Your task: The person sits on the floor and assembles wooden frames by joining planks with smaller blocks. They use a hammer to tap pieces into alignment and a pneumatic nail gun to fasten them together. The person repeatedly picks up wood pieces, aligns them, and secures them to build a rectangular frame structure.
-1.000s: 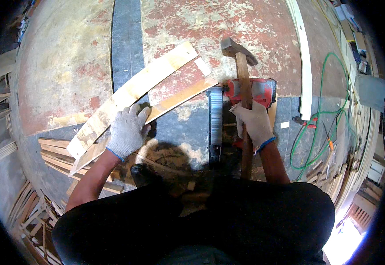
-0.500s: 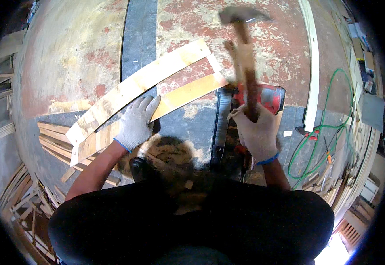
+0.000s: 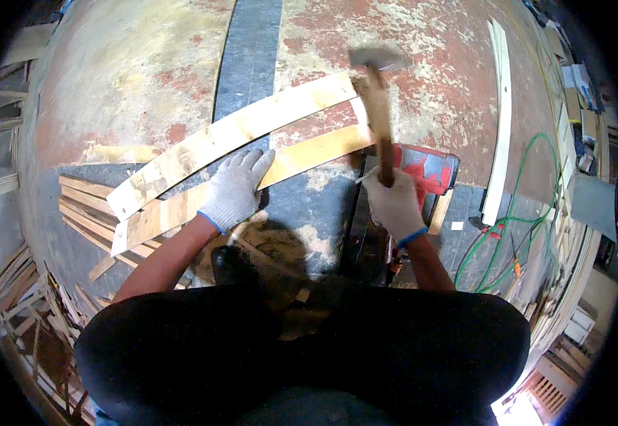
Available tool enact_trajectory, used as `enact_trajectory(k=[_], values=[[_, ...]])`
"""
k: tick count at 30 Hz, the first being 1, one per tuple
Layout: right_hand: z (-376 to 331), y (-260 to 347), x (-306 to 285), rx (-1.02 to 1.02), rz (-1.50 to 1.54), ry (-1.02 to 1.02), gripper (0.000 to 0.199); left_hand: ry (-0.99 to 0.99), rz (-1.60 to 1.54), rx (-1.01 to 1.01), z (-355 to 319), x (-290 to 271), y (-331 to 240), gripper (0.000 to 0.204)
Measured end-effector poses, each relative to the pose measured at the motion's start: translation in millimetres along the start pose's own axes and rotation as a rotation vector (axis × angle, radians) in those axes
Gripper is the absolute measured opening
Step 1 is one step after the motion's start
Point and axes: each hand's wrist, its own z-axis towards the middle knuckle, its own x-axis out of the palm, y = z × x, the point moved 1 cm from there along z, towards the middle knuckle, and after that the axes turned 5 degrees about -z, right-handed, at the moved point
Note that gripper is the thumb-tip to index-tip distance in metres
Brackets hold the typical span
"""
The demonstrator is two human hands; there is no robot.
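Note:
My left hand [image 3: 238,188], in a pale knit glove, lies flat with its fingers spread on the lower wooden board [image 3: 316,150]. That board runs beneath a longer wooden board [image 3: 234,133]. Short end pieces join the two at the left and right. In my right hand [image 3: 394,202], also gloved, I grip a claw hammer [image 3: 378,106] by its wooden handle. The hammer's head is raised beyond the right end of the boards and slightly blurred. Beside my right hand lies a red and black tool [image 3: 429,169] that looks like a nail gun, partly hidden by the hand.
Several wooden strips [image 3: 85,202] lie on the floor at the left. A long pale strip [image 3: 499,128] is at the right, close to a green hose [image 3: 515,206] and red-handled pliers [image 3: 492,228]. Stacked timber [image 3: 586,248] lines the right side.
The hammer has shifted left and lower in the picture, nearer the boards' right end. My left hand keeps its place on the lower board. The whole view has moved slightly.

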Motion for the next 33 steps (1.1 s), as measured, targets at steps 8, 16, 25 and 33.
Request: enact_trajectory(k=[8, 16, 25, 33], values=[[-11.0, -8.4, 29.4, 0.110, 0.015, 0.039, 0.011, -0.122, -0.037, 0.083, -7.1, 19.7, 14.2, 0.071], [4.9, -13.9, 27.2, 0.203, 0.057, -0.023, 0.021, -0.184, -0.088, 0.014, -16.3, 18.1, 18.9, 0.062], [10.1, -23.3, 13.4, 0.204, 0.134, 0.048, 0.021, -0.415, -0.127, 0.047, -19.5, 20.1, 16.3, 0.061], [-4.9, -12.0, 8.6, 0.248, 0.144, 0.029, 0.025, -0.132, -0.119, 0.086, 1.9, -9.5, 35.0, 0.062]])
